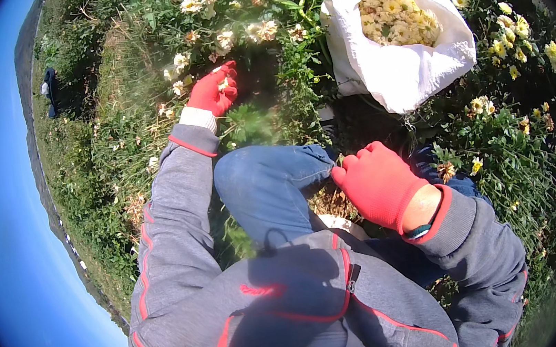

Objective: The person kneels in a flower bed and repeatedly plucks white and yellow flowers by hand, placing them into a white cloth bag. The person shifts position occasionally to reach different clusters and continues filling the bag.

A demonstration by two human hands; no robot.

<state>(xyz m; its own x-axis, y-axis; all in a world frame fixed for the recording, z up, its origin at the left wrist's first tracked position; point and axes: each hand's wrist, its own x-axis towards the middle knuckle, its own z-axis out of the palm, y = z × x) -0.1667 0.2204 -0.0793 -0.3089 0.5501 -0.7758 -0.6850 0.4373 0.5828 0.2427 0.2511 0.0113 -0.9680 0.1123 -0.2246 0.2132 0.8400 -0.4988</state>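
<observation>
My left hand, in a red glove, is curled around pale flower heads, bits of which show between the fingers. It is beside a flowering plant with cream blossoms, some of them browned. My right hand, also gloved in red, is above my bent legs with its back to me and its fingers curled under. A speck of green shows at its thumb, but the palm is hidden. Beyond it stands a white woven sack, its mouth rolled open, holding many picked cream flower heads.
My jeans-clad knee is between my hands. More flowering plants grow close on the right. Dense greenery covers the left side. Another person in dark clothing is far off at upper left.
</observation>
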